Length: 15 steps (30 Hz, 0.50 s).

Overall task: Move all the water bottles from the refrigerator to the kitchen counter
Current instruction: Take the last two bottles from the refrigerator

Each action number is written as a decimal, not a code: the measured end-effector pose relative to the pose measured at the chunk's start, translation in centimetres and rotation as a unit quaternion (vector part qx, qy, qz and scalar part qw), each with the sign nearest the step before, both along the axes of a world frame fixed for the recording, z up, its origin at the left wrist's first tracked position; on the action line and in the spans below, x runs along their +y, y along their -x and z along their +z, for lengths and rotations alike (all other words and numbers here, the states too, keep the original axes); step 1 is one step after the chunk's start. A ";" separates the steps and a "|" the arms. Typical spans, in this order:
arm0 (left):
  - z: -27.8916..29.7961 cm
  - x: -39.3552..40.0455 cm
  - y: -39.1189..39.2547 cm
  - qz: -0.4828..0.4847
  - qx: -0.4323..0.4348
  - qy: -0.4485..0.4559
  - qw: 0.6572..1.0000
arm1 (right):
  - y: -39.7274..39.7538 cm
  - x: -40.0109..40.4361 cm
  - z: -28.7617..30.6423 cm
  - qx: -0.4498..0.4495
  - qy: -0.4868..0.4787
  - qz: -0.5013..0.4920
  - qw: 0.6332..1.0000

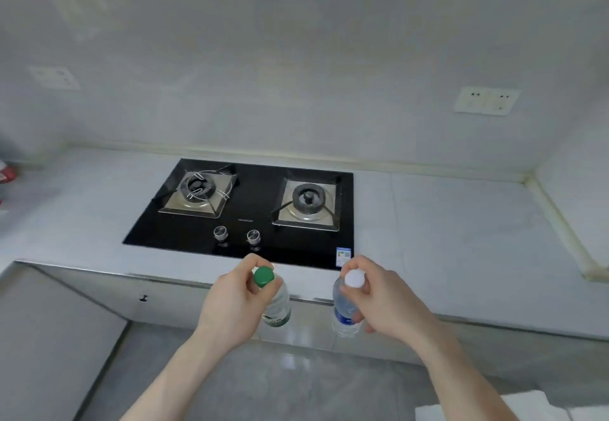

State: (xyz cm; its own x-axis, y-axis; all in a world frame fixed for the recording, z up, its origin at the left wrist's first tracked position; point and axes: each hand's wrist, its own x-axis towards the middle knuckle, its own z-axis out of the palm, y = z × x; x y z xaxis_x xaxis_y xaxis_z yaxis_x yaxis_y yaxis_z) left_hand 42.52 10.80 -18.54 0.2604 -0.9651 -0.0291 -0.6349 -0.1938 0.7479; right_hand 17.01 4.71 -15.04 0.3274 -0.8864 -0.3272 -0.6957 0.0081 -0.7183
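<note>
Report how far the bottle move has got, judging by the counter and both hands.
Done: no bottle stands on the kitchen counter in view. In hand: the left hand grips the green-capped bottle and the right hand the white-capped bottle, both short of the counter edge. Left: set both down. The refrigerator is out of view.

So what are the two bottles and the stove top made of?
Both bottles look like clear thin plastic, since you can see through them. The green-capped bottle in the left hand and the white-capped bottle in the right hand have matte caps, probably plastic too. The stove top looks like glossy black glass, as its knobs reflect in it.
</note>
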 end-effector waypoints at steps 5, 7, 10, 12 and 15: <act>1.0 3.0 -6.4 0.078 0.010 0.009 0.997 | -7.9 -0.5 1.1 -0.013 0.009 0.077 0.997; 1.5 4.3 -9.2 0.103 0.012 0.014 0.994 | -11.4 -0.4 1.5 -0.018 0.015 0.103 0.994; 2.1 5.8 -13.1 0.131 -0.003 0.020 0.991 | -16.0 -0.2 2.3 -0.022 0.024 0.133 0.991; 2.4 7.0 -16.0 0.151 -0.012 0.027 0.988 | -19.5 0.0 2.5 -0.024 0.035 0.152 0.988; 2.8 8.8 -19.7 0.179 -0.016 0.037 0.983 | -24.1 0.5 2.6 -0.022 0.048 0.179 0.982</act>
